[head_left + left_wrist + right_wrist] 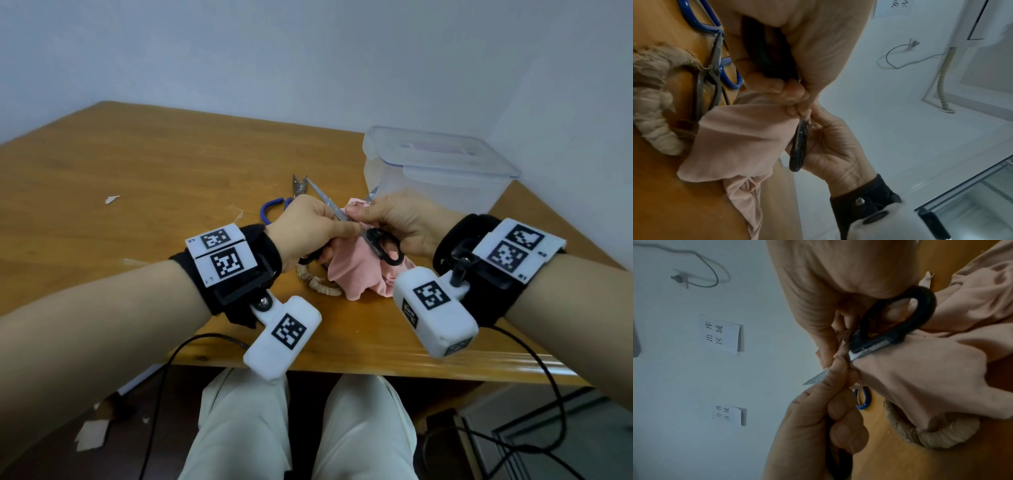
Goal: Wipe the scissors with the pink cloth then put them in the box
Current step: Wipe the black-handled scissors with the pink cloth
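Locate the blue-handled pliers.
Head view: the pliers lie on the table, just beyond the left hand, left of the clear box.

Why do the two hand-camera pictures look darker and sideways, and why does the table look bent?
Head view: bright and fairly sharp, but the wide lens bends the table edges. Left wrist view: dim, tilted, the scissors handle soft and close. Right wrist view: dim and grainy too, turned sideways, yet the pink cloth and wall notes stay readable.
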`<state>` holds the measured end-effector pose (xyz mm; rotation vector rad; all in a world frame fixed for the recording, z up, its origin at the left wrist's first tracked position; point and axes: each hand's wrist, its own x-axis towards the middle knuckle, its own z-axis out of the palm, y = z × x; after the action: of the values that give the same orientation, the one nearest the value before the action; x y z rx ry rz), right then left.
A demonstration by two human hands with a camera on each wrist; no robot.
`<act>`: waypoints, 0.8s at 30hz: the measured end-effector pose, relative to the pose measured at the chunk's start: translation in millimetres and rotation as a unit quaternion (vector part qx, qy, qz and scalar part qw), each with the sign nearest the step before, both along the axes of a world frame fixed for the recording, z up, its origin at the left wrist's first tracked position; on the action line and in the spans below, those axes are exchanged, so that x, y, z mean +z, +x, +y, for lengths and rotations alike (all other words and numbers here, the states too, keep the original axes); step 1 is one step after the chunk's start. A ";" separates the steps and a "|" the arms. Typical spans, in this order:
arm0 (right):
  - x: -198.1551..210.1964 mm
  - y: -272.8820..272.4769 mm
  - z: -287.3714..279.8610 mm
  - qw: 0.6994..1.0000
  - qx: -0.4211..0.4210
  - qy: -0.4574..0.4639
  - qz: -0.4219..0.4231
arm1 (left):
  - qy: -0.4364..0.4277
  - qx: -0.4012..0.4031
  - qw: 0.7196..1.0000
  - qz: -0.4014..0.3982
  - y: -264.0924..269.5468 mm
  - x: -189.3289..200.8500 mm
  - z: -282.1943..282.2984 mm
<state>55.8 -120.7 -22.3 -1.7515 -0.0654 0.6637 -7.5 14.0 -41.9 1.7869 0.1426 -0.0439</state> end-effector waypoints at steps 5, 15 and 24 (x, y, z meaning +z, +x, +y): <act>-5.6 1.3 0.8 0.999 -0.036 0.015 -0.009 | -0.002 0.012 1.000 0.009 1.5 -0.9 -0.3; 11.3 -7.1 -5.3 0.996 0.066 0.013 0.060 | 0.007 -0.018 1.000 0.023 -3.1 1.1 1.4; 0.6 1.7 -0.9 0.999 -0.020 0.007 0.037 | 0.002 -0.013 1.000 0.021 -2.8 4.5 1.4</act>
<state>57.6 -121.7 -21.7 -1.7098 0.0157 0.6963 -10.3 15.4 -37.4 1.7930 0.1493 -0.1002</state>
